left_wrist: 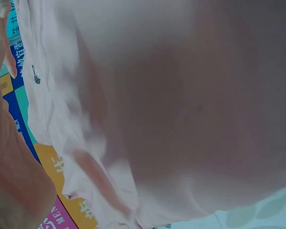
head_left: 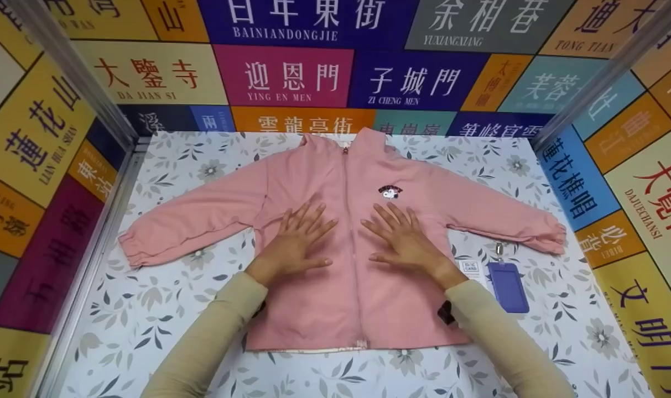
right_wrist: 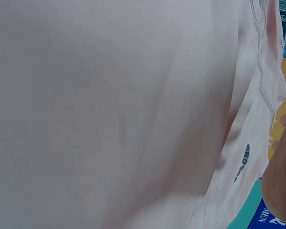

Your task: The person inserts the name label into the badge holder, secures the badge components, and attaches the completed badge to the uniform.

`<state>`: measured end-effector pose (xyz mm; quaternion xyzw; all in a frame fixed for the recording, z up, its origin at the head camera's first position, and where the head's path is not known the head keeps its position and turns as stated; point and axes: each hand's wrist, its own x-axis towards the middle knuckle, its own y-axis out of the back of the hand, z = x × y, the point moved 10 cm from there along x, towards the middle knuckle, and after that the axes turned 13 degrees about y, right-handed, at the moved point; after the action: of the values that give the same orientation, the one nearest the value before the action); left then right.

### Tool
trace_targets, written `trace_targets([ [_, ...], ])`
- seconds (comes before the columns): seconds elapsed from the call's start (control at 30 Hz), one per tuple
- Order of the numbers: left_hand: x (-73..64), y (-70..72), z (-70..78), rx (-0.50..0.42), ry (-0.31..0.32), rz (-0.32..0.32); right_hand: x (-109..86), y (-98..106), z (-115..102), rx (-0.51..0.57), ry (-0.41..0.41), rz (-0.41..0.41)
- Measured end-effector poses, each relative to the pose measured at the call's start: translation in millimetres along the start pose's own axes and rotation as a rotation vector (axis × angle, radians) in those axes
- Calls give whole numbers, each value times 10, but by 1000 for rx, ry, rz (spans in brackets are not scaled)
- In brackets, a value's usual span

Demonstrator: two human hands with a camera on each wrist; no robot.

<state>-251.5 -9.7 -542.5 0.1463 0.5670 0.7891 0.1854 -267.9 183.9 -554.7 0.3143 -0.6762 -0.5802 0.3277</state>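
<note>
A pink zip-up jacket (head_left: 313,309) lies spread front side up, its zipper running down the middle and its sleeves stretched out to both sides. On its chest is a small cartoon dog patch (head_left: 390,192). My left hand (head_left: 294,243), fingers spread, is over the jacket front left of the zipper. To the zipper's right, my right hand (head_left: 407,240) is over the front just below the patch, its fingers likewise spread. Neither hand holds anything. Both wrist views are mostly filled by the jacket cloth, with part of each hand at the edge.
A purple card holder (head_left: 508,287) with a metal clip lies right of the jacket, beside a small white card (head_left: 471,268). Beneath is a white tabletop (head_left: 175,309) with a leaf and flower print. Colourful sign-printed panels (head_left: 285,77) stand at the back and both sides.
</note>
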Motion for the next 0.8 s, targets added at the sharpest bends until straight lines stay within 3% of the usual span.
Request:
trace_targets([
  [0.43,32,-52,158,-36,-30,10,-124,109,57,49,-49,57],
  [0.6,97,-119,257,-34,-12,-27,-247,206,111,72,-94,96],
  [0.8,173,-226,386,-97,14,-102,-448,239,131,96,-144,104],
])
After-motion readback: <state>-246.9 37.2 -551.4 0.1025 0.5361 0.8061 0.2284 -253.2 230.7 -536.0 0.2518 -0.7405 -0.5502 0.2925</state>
